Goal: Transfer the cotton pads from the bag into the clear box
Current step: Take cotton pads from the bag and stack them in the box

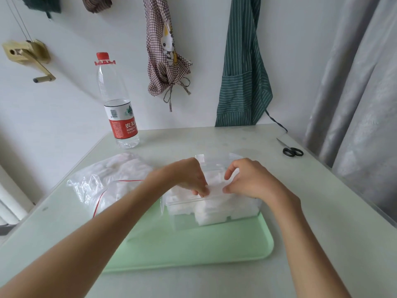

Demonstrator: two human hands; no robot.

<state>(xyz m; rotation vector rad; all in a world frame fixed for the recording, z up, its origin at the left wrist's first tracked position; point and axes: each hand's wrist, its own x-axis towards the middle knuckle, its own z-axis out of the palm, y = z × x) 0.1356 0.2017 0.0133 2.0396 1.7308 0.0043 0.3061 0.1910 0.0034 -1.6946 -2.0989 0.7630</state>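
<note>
Both hands over a clear plastic box [214, 214] on a pale green tray [193, 248]: left hand [189, 176] and right hand [250, 179] pinching a white cotton pad [216, 188] above stacked pads inside. Crinkled clear bag with red seal line [107, 179] lying left of it. Water bottle [117, 108] and black scissors [290, 148] farther back.

A pale table [311, 211] carries a green tray [193, 250] near its front, and the clear box [214, 211] stands on the tray. The bag [103, 181] lies left of it. A water bottle [117, 104] stands at the back left, scissors [290, 149] at the back right.
</note>
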